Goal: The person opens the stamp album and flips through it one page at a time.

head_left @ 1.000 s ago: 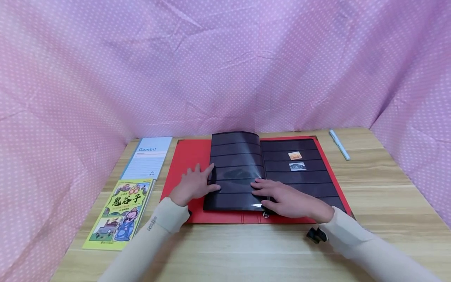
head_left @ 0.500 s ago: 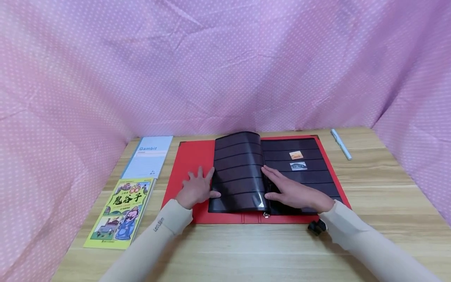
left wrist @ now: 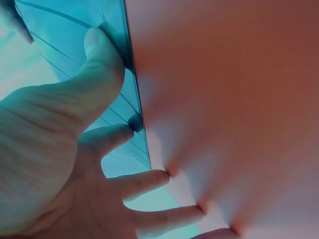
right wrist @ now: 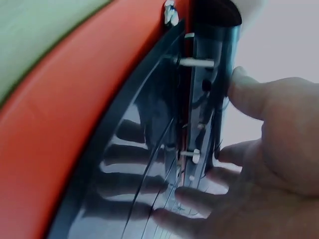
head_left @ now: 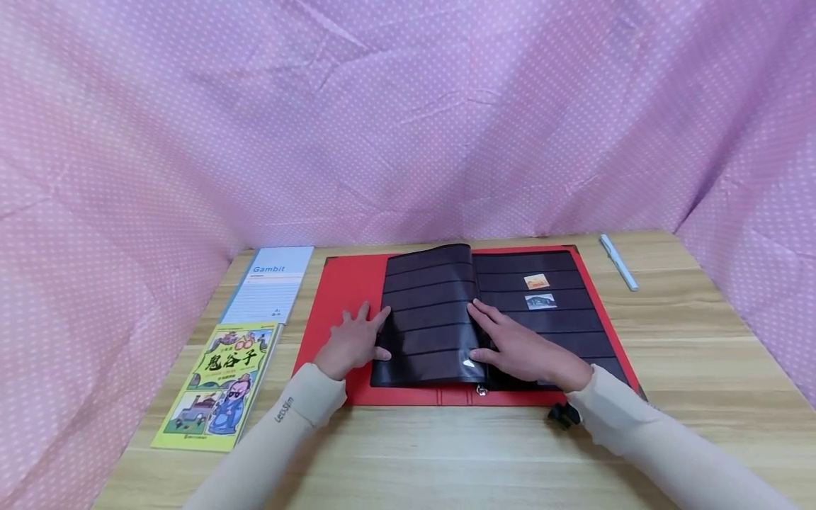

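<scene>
Shifted slightly toward 9 o'clock since the frame half a second ago are the outer edge of the curved page (head_left: pixel 427 312) and the right hand (head_left: pixel 525 354). The curved page is borne at the centre of the table (head_left: pixel 421 453), within the red album (head_left: pixel 350 283); its long axis is directed roughly from 12 to 6 o'clock. From the left hand (head_left: pixel 347 343) it is found at 3 o'clock, from the right hand at 9 to 10 o'clock. Its outer edge is thus reached more closely by the left hand, its bound edge by the right.

The left fingers are spread apart, the outer ones rested on the red cover, the thumb laid on the page's margin. The right fingers are held apart beside the binding; nothing is seen clamped in either hand.

Counted: two hands; one album; two page faces, the number of leaves beneath being indeterminable; two stamps (head_left: pixel 537 282) on the facing page (head_left: pixel 574 322), at 12 to 1 o'clock from the right hand. Around the album are placed one notebook (head_left: pixel 268 283) (9 to 10 o'clock), one comic book (head_left: pixel 219 386) (8 to 9) and one pen (head_left: pixel 618 262) (2).
</scene>
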The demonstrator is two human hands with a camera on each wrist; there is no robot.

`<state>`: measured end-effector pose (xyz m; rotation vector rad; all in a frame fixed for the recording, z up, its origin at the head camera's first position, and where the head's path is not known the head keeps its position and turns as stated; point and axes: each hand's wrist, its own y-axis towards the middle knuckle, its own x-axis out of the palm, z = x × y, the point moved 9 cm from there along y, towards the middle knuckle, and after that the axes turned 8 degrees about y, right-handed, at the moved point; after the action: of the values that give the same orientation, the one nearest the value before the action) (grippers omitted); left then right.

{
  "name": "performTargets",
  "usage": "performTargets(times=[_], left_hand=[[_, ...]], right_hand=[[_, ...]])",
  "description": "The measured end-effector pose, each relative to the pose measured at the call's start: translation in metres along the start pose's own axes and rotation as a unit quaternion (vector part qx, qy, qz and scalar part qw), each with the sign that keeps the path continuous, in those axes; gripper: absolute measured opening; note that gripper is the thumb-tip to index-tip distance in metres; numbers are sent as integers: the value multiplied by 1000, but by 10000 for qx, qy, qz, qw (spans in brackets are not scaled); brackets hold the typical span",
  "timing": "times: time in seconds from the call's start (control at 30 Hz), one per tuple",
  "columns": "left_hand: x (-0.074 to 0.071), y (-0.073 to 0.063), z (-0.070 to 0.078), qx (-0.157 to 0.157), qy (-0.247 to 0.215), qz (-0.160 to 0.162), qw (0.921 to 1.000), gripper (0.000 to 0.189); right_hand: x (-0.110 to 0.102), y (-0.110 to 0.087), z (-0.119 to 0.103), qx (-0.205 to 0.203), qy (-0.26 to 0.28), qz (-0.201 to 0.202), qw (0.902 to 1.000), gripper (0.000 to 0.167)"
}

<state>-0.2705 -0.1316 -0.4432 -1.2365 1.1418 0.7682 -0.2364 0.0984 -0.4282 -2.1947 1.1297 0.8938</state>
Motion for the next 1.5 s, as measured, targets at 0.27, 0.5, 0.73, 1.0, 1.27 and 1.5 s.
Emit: performTargets(times=[0.27,0.5,0.73,1.0,1.27,1.5], left_hand=[[-3,-2,-6,25,69,77,9999,84],[-5,-2,-10,147,355,230,9990,78],[-6,-4,-15,141,112,340,9993,79],[9,-6,-26,-117,-368,59,9992,89],[12,-11,-33,-101,-183,-52,9998,92],[9,-13,-39,-82,-17,-6,10000,89]], right_hand=[[3,6,-14,4,-312,180,9994,77],[11,12,-19,143,-684,27,9976,72],[16,18,-15,318,-806,-94,9962,73],[2,10,-7,236,-241,-24,9994,75],[-38,-35,48,878,-269,649,9937,75],[-66,-80,100,1785,-545,990,9774,80]])
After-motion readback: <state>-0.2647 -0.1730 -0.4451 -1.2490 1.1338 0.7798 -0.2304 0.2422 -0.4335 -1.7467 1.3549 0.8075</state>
